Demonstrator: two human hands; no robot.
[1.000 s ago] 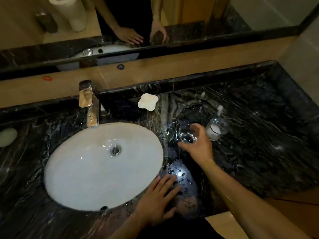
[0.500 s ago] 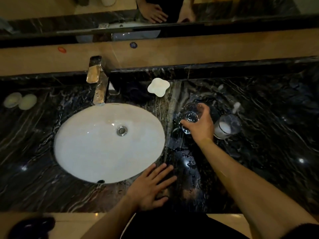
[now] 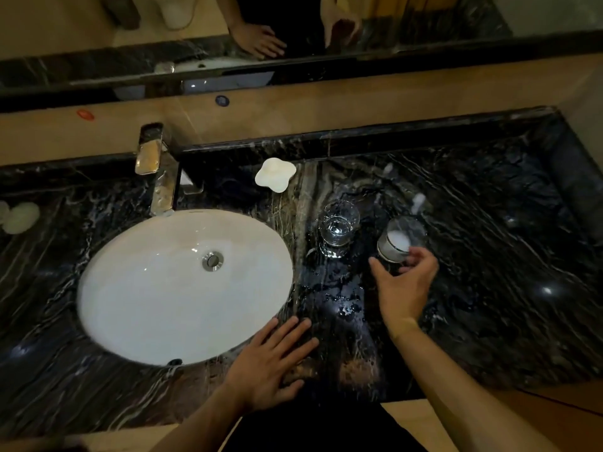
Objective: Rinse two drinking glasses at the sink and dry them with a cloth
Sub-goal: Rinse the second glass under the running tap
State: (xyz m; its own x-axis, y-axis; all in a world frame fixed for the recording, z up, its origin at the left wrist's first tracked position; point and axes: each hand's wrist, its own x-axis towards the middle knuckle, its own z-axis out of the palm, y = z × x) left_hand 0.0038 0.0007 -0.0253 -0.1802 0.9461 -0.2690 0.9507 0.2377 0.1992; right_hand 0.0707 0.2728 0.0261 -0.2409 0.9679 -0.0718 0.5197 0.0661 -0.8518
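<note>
On the counter (image 3: 489, 256), glasses (image 3: 337, 226) flank right hand (image 3: 403, 285).

You have a black countertop (image 3: 489, 256) veined with white marbling; the sink (image 3: 156, 288) is plain white with a silver drain (image 3: 212, 261); the faucet (image 3: 156, 171) is mirror chrome; a white flower-shaped dish (image 3: 275, 174) sits behind; one glass (image 3: 337, 225) is clear, the other glass (image 3: 399, 239) holds something white, perhaps cloth.

Bathroom: marble vanity (image 3: 489, 256), sink (image 3: 146, 288), mirror (image 3: 424, 21)
</note>
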